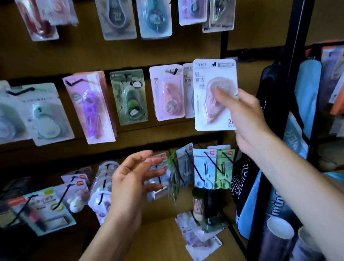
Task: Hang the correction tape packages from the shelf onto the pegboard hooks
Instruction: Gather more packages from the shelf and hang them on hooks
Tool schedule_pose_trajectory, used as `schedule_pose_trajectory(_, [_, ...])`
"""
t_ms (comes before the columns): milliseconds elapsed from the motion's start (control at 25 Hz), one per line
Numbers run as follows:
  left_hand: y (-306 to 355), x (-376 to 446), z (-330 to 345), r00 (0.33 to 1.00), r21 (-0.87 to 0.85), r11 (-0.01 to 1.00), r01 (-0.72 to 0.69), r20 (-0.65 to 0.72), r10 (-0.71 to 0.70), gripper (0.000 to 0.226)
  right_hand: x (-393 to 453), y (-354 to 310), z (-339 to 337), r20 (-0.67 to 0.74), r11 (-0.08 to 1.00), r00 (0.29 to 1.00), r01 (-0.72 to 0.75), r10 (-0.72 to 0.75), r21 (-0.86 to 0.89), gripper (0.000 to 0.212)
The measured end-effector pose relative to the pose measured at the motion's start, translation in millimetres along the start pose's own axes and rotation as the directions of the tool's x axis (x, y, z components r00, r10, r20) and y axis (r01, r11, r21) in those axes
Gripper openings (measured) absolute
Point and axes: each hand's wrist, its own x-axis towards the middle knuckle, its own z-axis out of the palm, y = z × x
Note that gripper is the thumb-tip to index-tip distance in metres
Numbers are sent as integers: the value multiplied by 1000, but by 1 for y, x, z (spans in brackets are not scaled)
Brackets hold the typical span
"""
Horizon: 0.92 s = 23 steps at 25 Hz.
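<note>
The left hand (130,182) hangs free, fingers loosely spread, holding nothing, in front of the lower hooks. Up and right of it, the right hand (241,109) pinches a white package (208,83) (pink tape inside), upright against the pegboard (121,54). Below that grip, more packages (199,236) lie on the shelf (159,247).

I see a white card package with a pink tape inside (215,94), a see-through purple tape package (91,107), and a green tape package (129,97).
</note>
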Motion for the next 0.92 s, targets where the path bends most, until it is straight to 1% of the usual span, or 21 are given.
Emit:
schedule_pose_trajectory(160, [-5,2,-10,1000,2,1000,-9,-16,9,17,9,11,7,-5,997,998,-57,57,-48,16])
schedule_pose_trajectory(320, [-3,6,-15,999,7,999,-32,-10,32,18,26,10,12,-6,985,990,-139,139,-105,33])
schedule_pose_trajectory(360, [-3,7,-16,999,16,999,-38,-12,38,18,31,11,14,-2,979,987,-163,164,-120,34])
schedule_pose_trajectory(440, [-4,8,-17,999,16,999,-48,-16,48,17,40,15,20,4,959,976,-214,218,-187,36])
schedule_pose_trajectory(560, [-4,7,-21,999,-9,999,-45,6,45,16,57,24,26,-34,927,965,-260,261,-269,48])
schedule_pose_trajectory(680, [-1,4,-29,998,36,998,-43,36,41,16,73,30,28,-93,908,954,-299,285,-294,63])
schedule_pose_trajectory(760, [4,5,-38,998,47,997,-55,20,54,16,74,35,29,-106,897,942,-337,320,-287,76])
schedule_pose_trajectory(800, [5,5,-43,998,50,997,-61,10,61,16,69,40,28,-119,889,931,-364,344,-276,77])
schedule_pose_trajectory(840, [3,5,-49,998,55,996,-65,1,65,15,60,48,27,-151,885,923,-383,354,-265,72])
schedule_pose_trajectory(920, [-11,2,-56,999,89,995,-39,-10,40,15,33,73,18,-300,904,899,-384,319,-189,44])
